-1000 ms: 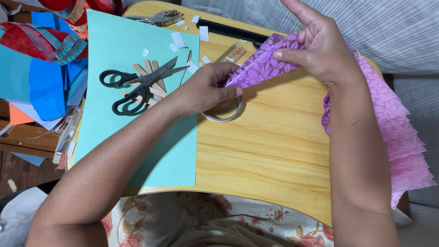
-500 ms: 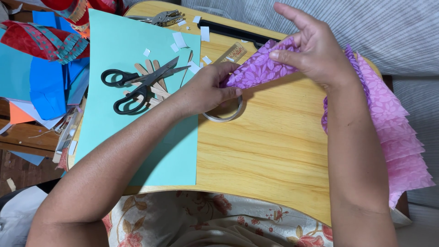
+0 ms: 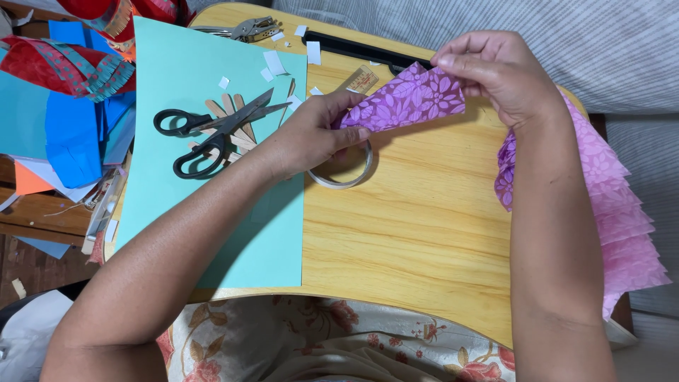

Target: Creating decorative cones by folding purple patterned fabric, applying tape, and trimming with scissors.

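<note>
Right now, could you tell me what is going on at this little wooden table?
A person holds a purple flower-patterned paper between both hands above the wooden table: the left hand grips its lower left end, the right hand pinches its upper right corner. A roll of clear tape lies just under the left hand. Black scissors rest on a turquoise sheet, and pink pleated paper hangs at the table's right edge.
</note>
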